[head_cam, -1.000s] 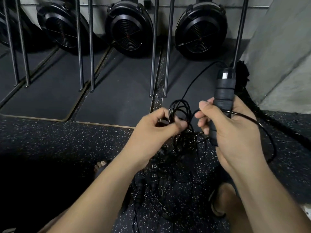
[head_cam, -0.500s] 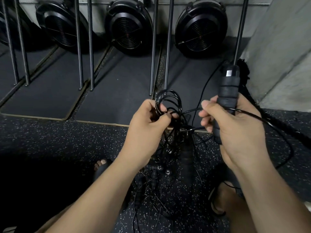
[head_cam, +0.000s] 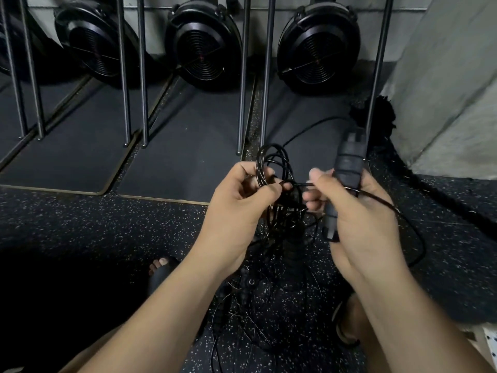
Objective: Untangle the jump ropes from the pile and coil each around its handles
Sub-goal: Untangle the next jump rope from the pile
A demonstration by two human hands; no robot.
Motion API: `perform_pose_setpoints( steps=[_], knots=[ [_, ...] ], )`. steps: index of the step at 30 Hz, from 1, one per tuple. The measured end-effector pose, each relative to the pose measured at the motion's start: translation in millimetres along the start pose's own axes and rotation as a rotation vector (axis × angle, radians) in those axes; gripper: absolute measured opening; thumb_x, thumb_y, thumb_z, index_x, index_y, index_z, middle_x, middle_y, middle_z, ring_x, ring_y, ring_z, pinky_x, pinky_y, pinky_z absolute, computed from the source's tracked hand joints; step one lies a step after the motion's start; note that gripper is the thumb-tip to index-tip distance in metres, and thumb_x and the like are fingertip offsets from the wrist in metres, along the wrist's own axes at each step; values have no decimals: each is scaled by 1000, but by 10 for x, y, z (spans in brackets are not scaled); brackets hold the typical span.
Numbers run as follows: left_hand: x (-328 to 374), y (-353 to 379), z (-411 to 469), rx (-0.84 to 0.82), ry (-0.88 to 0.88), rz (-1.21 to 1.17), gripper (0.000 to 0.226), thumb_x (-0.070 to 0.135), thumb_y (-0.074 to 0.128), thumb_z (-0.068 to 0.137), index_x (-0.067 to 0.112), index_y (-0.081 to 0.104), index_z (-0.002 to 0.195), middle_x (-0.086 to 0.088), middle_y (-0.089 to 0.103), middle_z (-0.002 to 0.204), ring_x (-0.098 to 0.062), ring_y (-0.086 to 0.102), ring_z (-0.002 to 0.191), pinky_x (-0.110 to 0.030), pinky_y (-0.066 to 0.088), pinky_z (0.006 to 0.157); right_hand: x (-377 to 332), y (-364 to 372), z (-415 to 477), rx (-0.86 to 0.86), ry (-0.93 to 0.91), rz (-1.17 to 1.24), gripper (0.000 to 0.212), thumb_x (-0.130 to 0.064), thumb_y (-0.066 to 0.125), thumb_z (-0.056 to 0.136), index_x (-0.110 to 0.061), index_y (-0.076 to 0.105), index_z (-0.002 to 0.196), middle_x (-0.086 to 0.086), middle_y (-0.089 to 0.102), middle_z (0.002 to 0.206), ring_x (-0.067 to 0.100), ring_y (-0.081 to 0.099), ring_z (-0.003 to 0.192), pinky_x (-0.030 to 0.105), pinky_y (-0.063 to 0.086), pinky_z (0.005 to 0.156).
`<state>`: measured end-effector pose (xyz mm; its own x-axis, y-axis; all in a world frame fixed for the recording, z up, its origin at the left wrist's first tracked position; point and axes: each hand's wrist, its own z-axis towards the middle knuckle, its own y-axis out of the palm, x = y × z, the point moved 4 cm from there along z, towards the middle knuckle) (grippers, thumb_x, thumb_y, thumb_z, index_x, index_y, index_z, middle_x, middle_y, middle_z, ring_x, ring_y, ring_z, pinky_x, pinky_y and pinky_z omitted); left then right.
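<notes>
Gripping an upright black foam-covered jump rope handle (head_cam: 347, 181), right hand (head_cam: 357, 219) sits beside left hand (head_cam: 236, 211), which pinches thin black cord loops (head_cam: 271, 162) atop the tangled black jump rope pile (head_cam: 269, 286) (hanging to the dark speckled rubber floor (head_cam: 80, 227)).

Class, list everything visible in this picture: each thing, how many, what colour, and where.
Black foam-grip jump rope handle: one, black, upright in right hand.
Loops of thin black cord: one bunch, black, pinched in left hand.
Tangled pile of black jump ropes: one, black, on floor below hands.
Round black fan housings: three whole, black, in a row at back.
Upright metal rods: several, grey, at back.
Thick braided rope: one, black, floor at right.
Sandalled feet: two, black sandals, beside pile.
Left hand: one, grips cord loops.
Right hand: one, grips handle.
</notes>
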<state>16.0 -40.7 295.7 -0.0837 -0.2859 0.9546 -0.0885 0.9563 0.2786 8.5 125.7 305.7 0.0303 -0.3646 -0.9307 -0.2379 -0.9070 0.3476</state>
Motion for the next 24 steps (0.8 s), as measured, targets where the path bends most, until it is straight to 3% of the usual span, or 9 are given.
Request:
perform_pose_setpoints(
  steps=[3, 7, 9, 12, 15, 17, 19, 21, 24],
  knots=[
    [-36, 3, -11, -17, 12, 53, 20, 2, 72, 98, 6, 65, 116, -32, 69, 113, -18, 69, 97, -45, 55, 97, 1, -15, 25, 83, 161, 101, 13, -13, 71, 98, -12, 63, 87, 2, 65, 72, 15, 61, 60, 27, 52, 54],
    [-36, -1, -2, 9, 29, 54, 22, 2, 73, 98, 6, 66, 118, -27, 72, 115, -13, 71, 96, -32, 55, 87, -110, -114, 43, 85, 180, -237, 17, -27, 70, 96, -19, 65, 81, -1, 57, 68, 15, 54, 58, 27, 44, 51],
    [-19, -11, 15, 28, 29, 8, 22, 0, 71, 97, 4, 65, 119, -14, 74, 102, -9, 72, 92, -25, 53, 81, -185, -132, 56, 45, 167, -377, 18, -33, 70, 98, -20, 67, 87, 0, 59, 73, 17, 54, 65, 21, 44, 50],
    [-9, -19, 37, 23, 60, 59, 19, 3, 73, 96, 7, 68, 114, 9, 68, 91, -4, 61, 83, -22, 51, 78, -239, -140, 79, -26, 199, -386, 18, -33, 72, 100, -17, 67, 93, 3, 54, 77, 16, 49, 65, 16, 40, 45],
    [-26, -47, 37, 34, 58, 63, 18, 5, 74, 96, 11, 70, 112, 9, 66, 91, -8, 57, 84, -24, 50, 76, -220, -125, 102, -85, 264, -234, 21, -34, 80, 92, -16, 72, 100, -5, 67, 75, 10, 63, 60, 20, 49, 48],
    [-22, -66, 39, 39, 54, 48, 17, 5, 74, 96, 12, 71, 112, 6, 67, 93, -11, 57, 88, -29, 49, 80, -186, -121, 115, -128, 307, -164, 31, -41, 82, 87, -19, 70, 103, 1, 67, 85, 13, 64, 68, 24, 50, 48],
    [-16, -76, 47, 35, 48, 40, 17, 5, 73, 97, 14, 71, 111, 4, 66, 94, -15, 58, 89, -36, 48, 81, -158, -126, 110, -173, 322, -123, 26, -41, 80, 89, -20, 69, 99, 10, 71, 91, 18, 67, 73, 23, 51, 51],
    [-8, -85, 57, 30, 42, 39, 15, 5, 73, 97, 16, 71, 108, 5, 66, 93, -17, 58, 88, -40, 47, 77, -138, -122, 93, -181, 318, -49, 28, -33, 79, 92, -11, 73, 107, 18, 78, 105, 25, 76, 85, 22, 58, 61],
    [9, -100, 68, 21, 65, 63, 15, 5, 72, 97, 18, 71, 104, 5, 66, 93, -17, 57, 88, -36, 46, 77, -112, -101, 68, -149, 275, 46, 33, -24, 79, 91, -1, 73, 113, 20, 79, 116, 31, 79, 104, 24, 63, 75]
  ],
)
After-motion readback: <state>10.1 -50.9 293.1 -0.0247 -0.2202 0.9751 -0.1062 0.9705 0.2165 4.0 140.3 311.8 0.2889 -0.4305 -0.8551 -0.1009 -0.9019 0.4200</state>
